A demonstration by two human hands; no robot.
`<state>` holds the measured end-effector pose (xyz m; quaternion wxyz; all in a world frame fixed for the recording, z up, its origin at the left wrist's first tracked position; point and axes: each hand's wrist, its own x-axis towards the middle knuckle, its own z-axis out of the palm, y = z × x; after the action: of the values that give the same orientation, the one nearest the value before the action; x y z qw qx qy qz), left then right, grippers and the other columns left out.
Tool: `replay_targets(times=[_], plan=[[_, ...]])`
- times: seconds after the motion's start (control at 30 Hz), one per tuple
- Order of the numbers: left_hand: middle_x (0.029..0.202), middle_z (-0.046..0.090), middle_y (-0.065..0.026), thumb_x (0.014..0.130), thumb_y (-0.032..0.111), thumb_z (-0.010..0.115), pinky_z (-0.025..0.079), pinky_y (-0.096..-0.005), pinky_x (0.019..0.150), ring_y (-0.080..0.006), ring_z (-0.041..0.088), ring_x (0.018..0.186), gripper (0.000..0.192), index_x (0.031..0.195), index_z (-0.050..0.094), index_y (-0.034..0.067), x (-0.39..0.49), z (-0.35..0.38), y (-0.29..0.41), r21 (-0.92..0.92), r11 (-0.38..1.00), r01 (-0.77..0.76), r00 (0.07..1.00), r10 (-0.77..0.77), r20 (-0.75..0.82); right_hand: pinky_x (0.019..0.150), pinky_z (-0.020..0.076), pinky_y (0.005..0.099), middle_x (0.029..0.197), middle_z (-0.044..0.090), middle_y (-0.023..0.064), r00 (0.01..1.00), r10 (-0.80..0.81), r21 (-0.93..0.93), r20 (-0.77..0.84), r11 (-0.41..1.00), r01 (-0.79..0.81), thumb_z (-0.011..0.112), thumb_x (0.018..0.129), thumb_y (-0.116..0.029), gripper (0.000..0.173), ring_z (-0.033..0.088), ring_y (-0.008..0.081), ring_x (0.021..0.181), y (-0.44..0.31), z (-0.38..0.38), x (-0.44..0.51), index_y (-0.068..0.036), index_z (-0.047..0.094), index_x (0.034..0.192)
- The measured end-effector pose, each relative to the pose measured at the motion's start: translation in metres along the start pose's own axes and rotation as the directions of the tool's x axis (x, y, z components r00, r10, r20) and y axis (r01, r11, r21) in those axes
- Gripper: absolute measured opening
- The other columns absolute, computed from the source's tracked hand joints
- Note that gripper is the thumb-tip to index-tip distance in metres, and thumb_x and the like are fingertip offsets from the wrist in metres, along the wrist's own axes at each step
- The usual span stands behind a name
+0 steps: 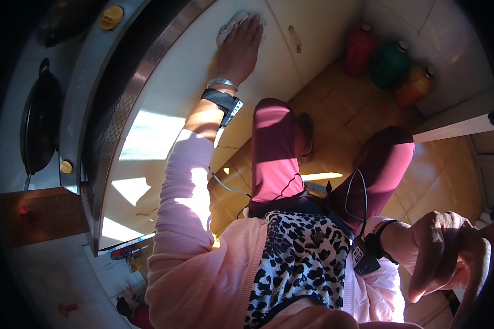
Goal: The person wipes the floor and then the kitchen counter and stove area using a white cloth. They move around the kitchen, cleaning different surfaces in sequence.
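Note:
My left hand (239, 51) lies flat, fingers extended, over a crumpled white cloth (230, 31), pressing it against a pale cabinet door (206, 45). A metal bangle and a black strap with a small device circle that wrist. On the right side of the view, my right hand (448, 255) is raised beside my body with its fingers bent; its palm side is partly hidden, and whether it grips anything is unclear. Another black strap and device are at its wrist. The neighbouring door has a small handle (296, 39).
Red (360, 49), green (392, 66) and orange (415, 87) bottle-like containers stand in the floor corner. A black pan (41, 123) sits on a stove at left, above the metal-edged counter (115, 164). Cables hang around my lap. A white ledge (457, 127) juts in at right.

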<state>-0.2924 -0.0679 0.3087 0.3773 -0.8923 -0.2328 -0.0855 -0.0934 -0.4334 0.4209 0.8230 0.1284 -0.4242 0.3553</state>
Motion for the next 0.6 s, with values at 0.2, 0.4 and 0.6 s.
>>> replay_targets(times=[0.2, 0.4, 0.6], plan=[[0.151, 0.036, -0.01, 0.085, 0.014, 0.053, 0.026, -0.0407, 0.114, -0.0258, 0.032, 0.14, 0.054, 0.138, 0.044, 0.006, -0.038, 0.004, 0.0, 0.034, 0.998, -0.05, 0.994, 0.047, 0.096, 0.046, 0.0581, 0.0309, 0.104, 0.068, 0.0129, 0.997, 0.075, -0.02, -0.019, 0.997, -0.075, 0.052, 0.092, -0.007, 0.02, 0.054, 0.0158, 0.035, -0.008, -0.001, 0.0, 0.001, 0.059, 0.075], [0.152, 0.035, -0.0094, 0.087, 0.013, 0.052, 0.024, -0.041, 0.115, -0.0249, 0.031, 0.141, 0.054, 0.14, 0.042, 0.007, -0.012, -0.002, 0.001, 0.06, 0.998, 0.003, 0.999, -0.006, 0.044, 0.05, 0.0593, 0.0324, 0.103, 0.068, 0.0126, 0.994, 0.102, 0.089, -0.05, 0.991, -0.097, 0.054, 0.089, -0.004, 0.014, 0.055, 0.0156, 0.036, -0.005, -0.002, -0.006, 0.002, 0.063, 0.08], [0.15, 0.037, -0.0096, 0.088, 0.029, 0.051, 0.024, -0.0401, 0.116, -0.0252, 0.032, 0.14, 0.058, 0.142, 0.04, 0.008, 0.033, -0.001, -0.004, 0.296, 0.954, 0.042, 0.996, -0.016, -0.089, 0.051, 0.0597, 0.0321, 0.104, 0.068, 0.0118, 1.0, 0.029, -0.058, 0.01, 0.998, -0.028, 0.054, 0.087, -0.001, 0.01, 0.056, 0.0155, 0.037, -0.008, -0.001, -0.007, 0.001, 0.064, 0.088]])
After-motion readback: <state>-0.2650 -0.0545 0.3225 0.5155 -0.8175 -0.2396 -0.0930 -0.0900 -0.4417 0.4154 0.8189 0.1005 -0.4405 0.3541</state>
